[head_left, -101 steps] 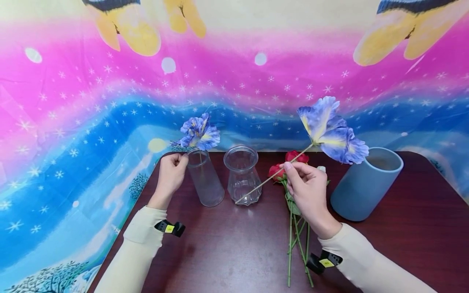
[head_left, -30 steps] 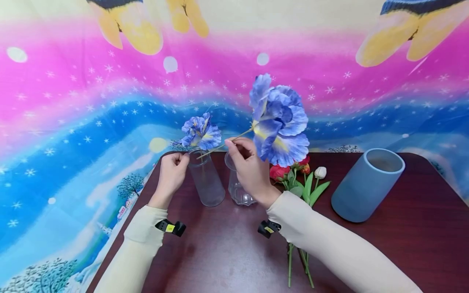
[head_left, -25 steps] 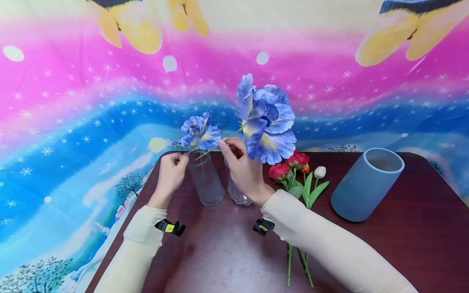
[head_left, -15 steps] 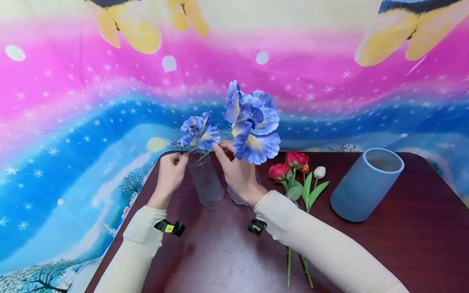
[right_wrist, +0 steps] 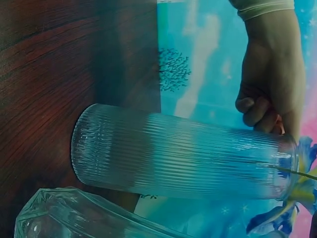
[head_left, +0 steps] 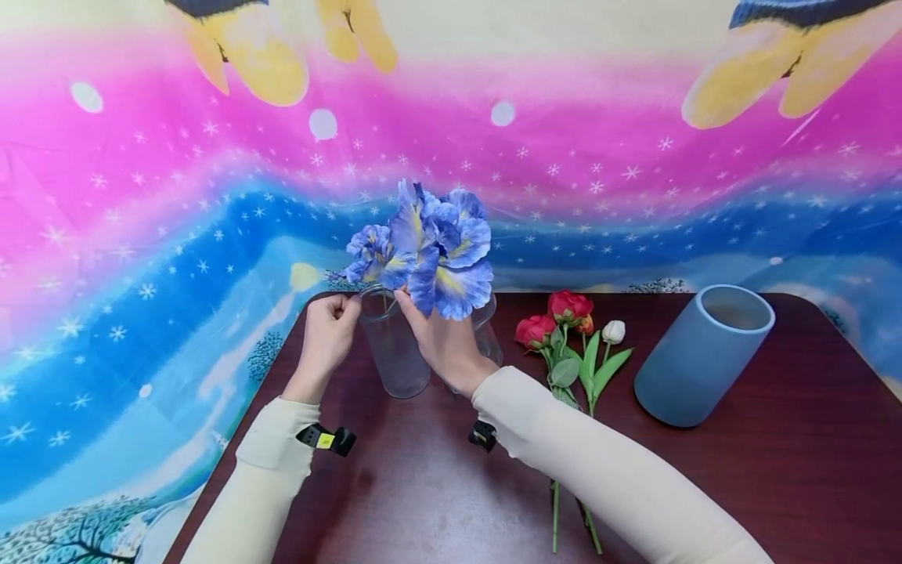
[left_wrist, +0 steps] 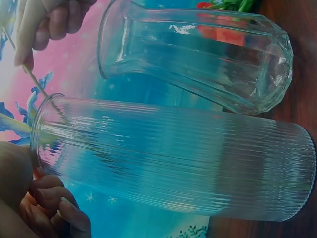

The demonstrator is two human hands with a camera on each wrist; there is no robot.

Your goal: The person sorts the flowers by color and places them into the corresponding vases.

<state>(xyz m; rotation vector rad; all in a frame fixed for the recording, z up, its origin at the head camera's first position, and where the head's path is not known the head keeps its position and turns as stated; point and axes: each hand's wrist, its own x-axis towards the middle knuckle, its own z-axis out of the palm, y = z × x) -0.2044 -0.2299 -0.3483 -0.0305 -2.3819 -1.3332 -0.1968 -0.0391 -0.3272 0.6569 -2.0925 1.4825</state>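
Flower [head_left: 452, 262], blue-violet with yellow streaks, leaned over the ribbed glass vase [left_wrist: 173, 158], its thin stem slanting into the mouth. The right hand [head_left: 447, 345] had that stem nipped between thumb and fingertip. The left hand [head_left: 328, 337] pinched the vase's rim on the opposite side, its remaining fingers curled in. A smaller blue-violet flower [head_left: 372, 254] stood in the same vase. Just beside, a clear faceted vase [left_wrist: 198, 59] was partly hidden behind the right hand in the head view. Red roses [head_left: 535, 330] and a white tulip [head_left: 614, 332] lay farther right on the dark table [head_left: 810, 454], then came a blue-grey vase [head_left: 694, 364]. Snowflake-patterned cloth [head_left: 599, 164] hung behind.
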